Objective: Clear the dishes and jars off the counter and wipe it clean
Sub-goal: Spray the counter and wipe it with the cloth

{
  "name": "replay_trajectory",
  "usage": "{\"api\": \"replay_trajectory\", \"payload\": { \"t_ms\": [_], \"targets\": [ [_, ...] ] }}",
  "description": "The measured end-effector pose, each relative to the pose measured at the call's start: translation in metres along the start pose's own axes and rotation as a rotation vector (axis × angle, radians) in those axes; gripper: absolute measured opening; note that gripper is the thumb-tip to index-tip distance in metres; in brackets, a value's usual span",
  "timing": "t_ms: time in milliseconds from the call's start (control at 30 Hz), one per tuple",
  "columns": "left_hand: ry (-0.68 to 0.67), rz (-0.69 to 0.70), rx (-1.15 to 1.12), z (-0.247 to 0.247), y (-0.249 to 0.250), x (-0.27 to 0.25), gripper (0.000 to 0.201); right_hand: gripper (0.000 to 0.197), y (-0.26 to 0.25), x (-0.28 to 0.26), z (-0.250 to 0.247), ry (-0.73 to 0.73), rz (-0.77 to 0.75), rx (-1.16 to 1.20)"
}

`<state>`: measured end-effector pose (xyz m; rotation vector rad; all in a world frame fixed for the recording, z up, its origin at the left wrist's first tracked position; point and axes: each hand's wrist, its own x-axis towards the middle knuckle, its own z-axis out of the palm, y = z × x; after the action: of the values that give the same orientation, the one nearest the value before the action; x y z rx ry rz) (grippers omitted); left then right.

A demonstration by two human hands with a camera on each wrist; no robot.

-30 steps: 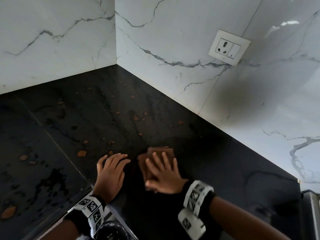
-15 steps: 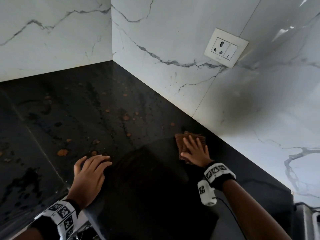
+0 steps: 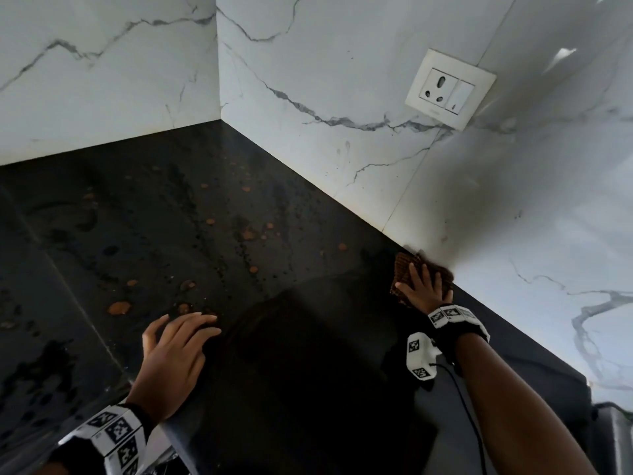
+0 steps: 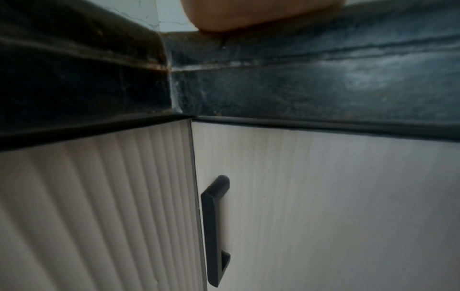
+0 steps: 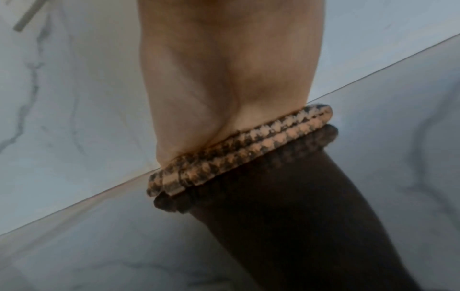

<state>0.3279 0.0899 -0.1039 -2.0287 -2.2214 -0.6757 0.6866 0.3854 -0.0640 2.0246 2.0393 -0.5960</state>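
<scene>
the wiping step is in hand: the right hand [image 3: 424, 289] presses its straight, spread fingers flat on a folded brown cloth [image 3: 404, 270] lying on the black counter [image 3: 308, 214] where it meets the marble wall [image 3: 342, 80], below and left of the wall socket [image 3: 450, 87]. the left hand [image 3: 174, 351] rests flat and empty near the counter's front edge. next, i judge, the cloth must sweep left from the wall over the brown spots [image 3: 118, 307]; the left fingers are out of the wrist view and no dishes or jars show.
</scene>
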Motion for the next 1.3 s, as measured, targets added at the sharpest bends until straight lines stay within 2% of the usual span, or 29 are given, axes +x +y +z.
{"api": "replay_trajectory", "payload": {
  "t_ms": [133, 233, 300, 333, 367, 400, 500, 533, 667, 867, 933, 1033, 1133, 1300],
  "targets": [
    [0.017, 0.004, -0.025, 0.000, 0.001, 0.000, 0.039, 0.069, 0.070, -0.044, 0.004, 0.059, 0.174, 0.066],
    [0.038, 0.004, -0.049, 0.001, 0.001, 0.001, 0.037, 0.074, 0.145, -0.068, 0.021, 0.062, 0.332, 0.049],
    [0.054, -0.007, -0.061, 0.003, 0.000, 0.000, 0.036, 0.098, 0.201, -0.050, 0.046, 0.025, 0.442, -0.002],
    [0.059, -0.010, -0.063, 0.004, 0.000, 0.000, 0.036, 0.104, 0.210, -0.042, 0.051, -0.006, 0.496, -0.014],
    [0.062, -0.011, -0.063, 0.005, 0.000, 0.000, 0.037, 0.103, 0.220, -0.026, 0.061, 0.059, 0.554, 0.035],
    [0.064, -0.013, -0.061, 0.005, 0.000, 0.000, 0.037, 0.095, 0.208, -0.023, 0.059, 0.060, 0.597, 0.067],
    [0.070, -0.016, -0.051, 0.005, 0.002, 0.001, 0.038, 0.078, 0.108, -0.057, 0.029, 0.133, 0.707, 0.170],
    [0.073, -0.019, -0.050, 0.005, 0.003, 0.001, 0.038, 0.075, 0.079, -0.061, 0.022, 0.139, 0.700, 0.233],
    [0.084, -0.033, -0.050, 0.004, 0.003, 0.002, 0.037, 0.074, -0.014, -0.042, 0.013, 0.134, 0.548, 0.289],
    [0.032, -0.038, -0.040, 0.001, 0.001, 0.001, 0.032, 0.077, -0.108, 0.003, 0.008, 0.069, 0.269, 0.234],
    [0.042, -0.030, -0.035, 0.001, 0.001, 0.000, 0.031, 0.076, -0.128, 0.014, 0.003, 0.064, 0.188, 0.181],
    [0.075, -0.027, -0.042, 0.001, 0.002, 0.000, 0.048, 0.075, -0.156, 0.029, -0.001, 0.032, 0.073, 0.115],
    [0.100, -0.039, -0.039, -0.001, 0.003, 0.002, 0.051, 0.070, -0.174, 0.030, 0.002, -0.014, -0.094, 0.052],
    [0.100, -0.048, -0.024, 0.001, 0.003, 0.000, 0.048, 0.069, -0.153, -0.001, 0.024, -0.077, -0.415, -0.163]
  ]
}}
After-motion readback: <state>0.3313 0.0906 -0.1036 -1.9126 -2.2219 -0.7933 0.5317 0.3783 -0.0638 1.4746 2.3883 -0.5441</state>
